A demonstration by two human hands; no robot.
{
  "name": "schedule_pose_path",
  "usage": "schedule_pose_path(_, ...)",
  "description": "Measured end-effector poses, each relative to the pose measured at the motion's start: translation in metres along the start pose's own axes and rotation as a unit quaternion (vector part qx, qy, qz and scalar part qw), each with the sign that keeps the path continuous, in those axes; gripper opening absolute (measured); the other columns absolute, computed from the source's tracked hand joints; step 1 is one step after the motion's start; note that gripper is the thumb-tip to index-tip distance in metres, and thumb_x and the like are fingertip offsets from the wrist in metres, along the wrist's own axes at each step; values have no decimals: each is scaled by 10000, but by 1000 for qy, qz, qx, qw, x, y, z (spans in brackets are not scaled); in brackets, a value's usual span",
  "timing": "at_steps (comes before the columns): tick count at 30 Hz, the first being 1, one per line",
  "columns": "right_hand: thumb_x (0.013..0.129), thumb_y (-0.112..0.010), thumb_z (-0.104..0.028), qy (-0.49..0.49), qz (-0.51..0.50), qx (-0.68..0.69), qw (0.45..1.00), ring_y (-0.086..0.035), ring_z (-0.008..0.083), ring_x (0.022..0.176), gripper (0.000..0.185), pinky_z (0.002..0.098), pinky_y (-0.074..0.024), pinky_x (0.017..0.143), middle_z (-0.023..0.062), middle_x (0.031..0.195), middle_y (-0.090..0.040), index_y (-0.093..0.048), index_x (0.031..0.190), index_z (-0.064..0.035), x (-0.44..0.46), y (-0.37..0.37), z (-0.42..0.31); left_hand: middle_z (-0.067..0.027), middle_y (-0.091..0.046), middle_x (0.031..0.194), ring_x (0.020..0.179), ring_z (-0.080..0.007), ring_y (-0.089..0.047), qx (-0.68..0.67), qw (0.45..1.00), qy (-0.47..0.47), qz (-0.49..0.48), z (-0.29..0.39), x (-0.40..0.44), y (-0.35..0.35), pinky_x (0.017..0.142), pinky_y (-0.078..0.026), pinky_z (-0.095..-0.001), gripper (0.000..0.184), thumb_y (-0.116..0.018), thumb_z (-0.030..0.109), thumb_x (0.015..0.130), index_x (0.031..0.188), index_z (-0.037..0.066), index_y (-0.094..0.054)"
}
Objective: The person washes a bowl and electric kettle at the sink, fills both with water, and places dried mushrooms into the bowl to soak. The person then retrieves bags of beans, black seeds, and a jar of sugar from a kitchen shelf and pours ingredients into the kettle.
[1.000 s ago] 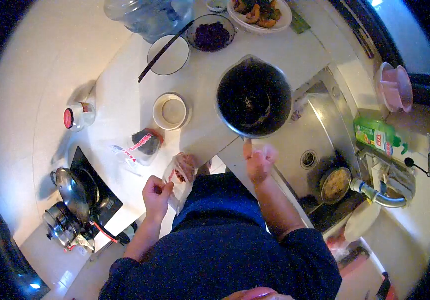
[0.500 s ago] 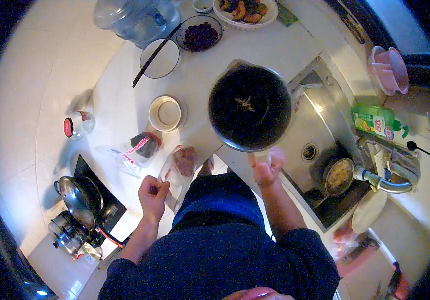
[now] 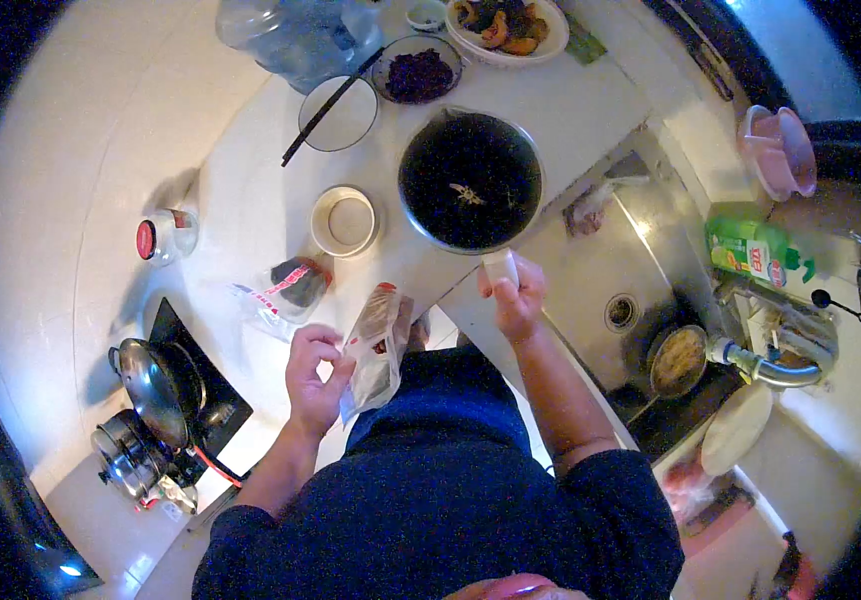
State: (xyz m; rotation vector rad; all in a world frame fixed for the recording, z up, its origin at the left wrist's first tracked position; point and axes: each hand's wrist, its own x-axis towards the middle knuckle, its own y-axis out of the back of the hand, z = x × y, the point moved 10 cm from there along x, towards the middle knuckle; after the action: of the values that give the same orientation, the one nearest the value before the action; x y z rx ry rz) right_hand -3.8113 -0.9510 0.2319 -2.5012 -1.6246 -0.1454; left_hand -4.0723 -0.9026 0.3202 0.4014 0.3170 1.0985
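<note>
My right hand [image 3: 512, 298] is wrapped around the pale handle of a pan [image 3: 470, 225] full of dark liquid. A small pale piece floats in that liquid. Close to the counter's front edge, a clear plastic bag [image 3: 380, 345] with something reddish inside lies beside my left hand [image 3: 318, 372]. The left fingers are loosely curled, with a gap between thumb and forefinger, and the thumb is at the bag's edge. Just beyond lies another plastic bag [image 3: 295, 285] with red print and dark contents. A small round cream bowl [image 3: 343, 222] stands left of the pan.
Chopsticks [image 3: 330, 108] lie across a glass bowl [image 3: 355, 115], near a bowl of dark red food [image 3: 418, 75] and a plate of food [image 3: 510, 30]. At right, the sink [image 3: 590, 270] holds a strainer [image 3: 678, 360]; a faucet [image 3: 785, 372] reaches over it. A wok [image 3: 150, 390] stands left.
The pan has moved left, away from the sink, and looks smaller, with my right hand still on its handle. My left fingers have loosened from their pinch at the bag.
</note>
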Motion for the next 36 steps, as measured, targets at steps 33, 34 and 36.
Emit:
schedule_pose_path(33, 827, -450, -517, -408, -58, 452, 791, -567, 268, 713, 570, 379, -457, 616, 143, 868, -582, -444, 1197, -83, -66, -37, -67, -89, -493, 1129, 1027, -180, -495, -542, 777, 198, -250, 58, 45, -138, 889, -405, -331, 487, -565, 244, 843, 1234, 68, -335)
schedule_pose_path(34, 826, -441, -529, -393, -91, 469, 786, -559, 267, 722, 589, 378, -444, 632, 148, 875, -579, -439, 1204, -77, -65, -44, -74, -88, -506, 1109, 1012, -177, -505, -560, 765, 204, -245, 59, 46, -139, 884, -410, -328, 475, -565, 237, 842, 1224, 62, -342)
schedule_pose_path(36, 833, -423, -533, -399, -75, 480, 778, -548, 262, 704, 589, 376, -431, 638, 155, 882, -574, -437, 1213, -83, -63, -51, -93, -89, -529, 1073, 984, -175, -523, -582, 750, 210, -234, 62, 46, -136, 873, -418, -322, 453, -561, 224, 843, 1205, 48, -352)
